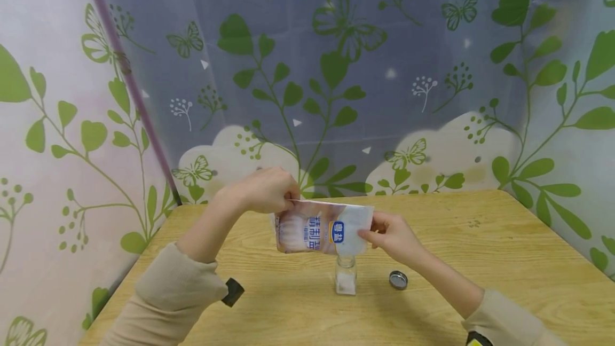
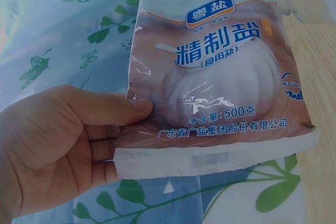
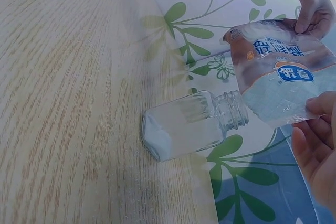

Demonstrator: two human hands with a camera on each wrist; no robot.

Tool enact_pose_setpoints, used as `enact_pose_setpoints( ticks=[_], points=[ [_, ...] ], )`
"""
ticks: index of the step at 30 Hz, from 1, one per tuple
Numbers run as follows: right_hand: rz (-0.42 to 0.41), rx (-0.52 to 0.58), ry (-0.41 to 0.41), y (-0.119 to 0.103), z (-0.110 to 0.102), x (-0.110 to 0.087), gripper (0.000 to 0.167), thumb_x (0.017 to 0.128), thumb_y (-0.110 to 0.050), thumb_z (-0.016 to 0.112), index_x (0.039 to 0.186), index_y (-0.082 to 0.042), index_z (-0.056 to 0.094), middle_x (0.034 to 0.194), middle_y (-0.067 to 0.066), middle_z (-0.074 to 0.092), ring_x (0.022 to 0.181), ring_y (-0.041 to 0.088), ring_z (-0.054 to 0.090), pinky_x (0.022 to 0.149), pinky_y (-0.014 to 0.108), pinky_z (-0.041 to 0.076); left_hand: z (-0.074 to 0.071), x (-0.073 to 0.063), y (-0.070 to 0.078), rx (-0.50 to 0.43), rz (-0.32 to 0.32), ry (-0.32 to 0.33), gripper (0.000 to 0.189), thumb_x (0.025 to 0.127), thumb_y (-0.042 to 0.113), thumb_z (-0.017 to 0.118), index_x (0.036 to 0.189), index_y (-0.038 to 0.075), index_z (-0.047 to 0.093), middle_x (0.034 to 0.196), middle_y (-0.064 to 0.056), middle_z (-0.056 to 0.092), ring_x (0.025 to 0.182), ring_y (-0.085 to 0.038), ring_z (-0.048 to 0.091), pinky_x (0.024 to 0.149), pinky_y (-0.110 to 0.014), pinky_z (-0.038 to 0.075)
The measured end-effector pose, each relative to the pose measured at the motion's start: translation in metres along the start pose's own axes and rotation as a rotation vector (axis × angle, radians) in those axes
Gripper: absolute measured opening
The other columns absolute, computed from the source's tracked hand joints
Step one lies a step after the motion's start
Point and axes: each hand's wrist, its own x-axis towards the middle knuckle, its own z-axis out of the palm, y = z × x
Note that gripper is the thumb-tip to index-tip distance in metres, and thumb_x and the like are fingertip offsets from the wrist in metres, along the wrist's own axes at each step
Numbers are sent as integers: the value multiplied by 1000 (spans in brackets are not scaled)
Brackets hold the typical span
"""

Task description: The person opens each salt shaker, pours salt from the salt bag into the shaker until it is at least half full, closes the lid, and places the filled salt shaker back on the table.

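A brown and white bag of salt (image 1: 312, 227) is held on its side above the table, one lower corner right at the mouth of a clear glass jar (image 3: 184, 124). My left hand (image 2: 68, 135) pinches the bag's sealed end along one edge, thumb on the printed front. At the other end, my right hand (image 1: 395, 235) pinches the pale part near the edge, its thumb (image 3: 321, 103) on the front. White salt (image 1: 346, 284) lies in the bottom of the jar, which stands upright on the table.
A round metal lid (image 1: 398, 280) lies on the wooden table (image 1: 480, 260), right of the jar. Behind the table hangs a leaf-and-butterfly printed curtain (image 1: 307, 95), with similar printed sheets at both sides.
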Motion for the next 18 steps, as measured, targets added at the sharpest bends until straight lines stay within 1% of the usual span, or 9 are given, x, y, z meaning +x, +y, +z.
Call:
enact_pose_setpoints(
  ticks=[3, 10, 15, 17, 18],
  points=[
    [-2, 0, 1, 0, 0, 0, 20, 83, -4, 67, 100, 6, 63, 80, 9, 63, 63, 20, 60, 53, 28, 50, 0, 0, 0, -2, 5, 1, 19, 78, 1, 62, 64, 13, 62, 57, 8, 52, 55, -8, 45, 51, -22, 39],
    [5, 3, 0, 1, 0, -1, 21, 83, -4, 67, 100, 6, 63, 80, 9, 64, 65, 27, 60, 53, 28, 49, 0, 1, 0, -2, 16, 1, 20, 77, 0, 61, 62, 13, 60, 55, 8, 50, 53, -8, 43, 50, -22, 38],
    [6, -2, 1, 1, 0, -1, 21, 83, -4, 66, 101, 6, 63, 80, 10, 64, 63, 20, 60, 53, 28, 49, -1, 2, 0, 5, 24, -5, 21, 77, -1, 60, 61, 13, 60, 55, 9, 49, 52, -7, 42, 49, -21, 38],
    [7, -1, 1, 2, 0, -2, 21, 83, -5, 66, 101, 6, 63, 80, 10, 64, 63, 20, 60, 53, 28, 49, -2, 2, 1, 4, 23, -9, 20, 77, -1, 60, 62, 13, 62, 55, 9, 50, 53, -7, 43, 50, -22, 39],
    [7, -1, 1, 2, 0, -2, 21, 83, -5, 67, 101, 6, 63, 80, 10, 64, 64, 22, 60, 53, 28, 49, -2, 2, 2, 3, 20, -12, 20, 77, -1, 60, 63, 13, 62, 56, 9, 51, 53, -8, 44, 51, -22, 39]
  ],
)
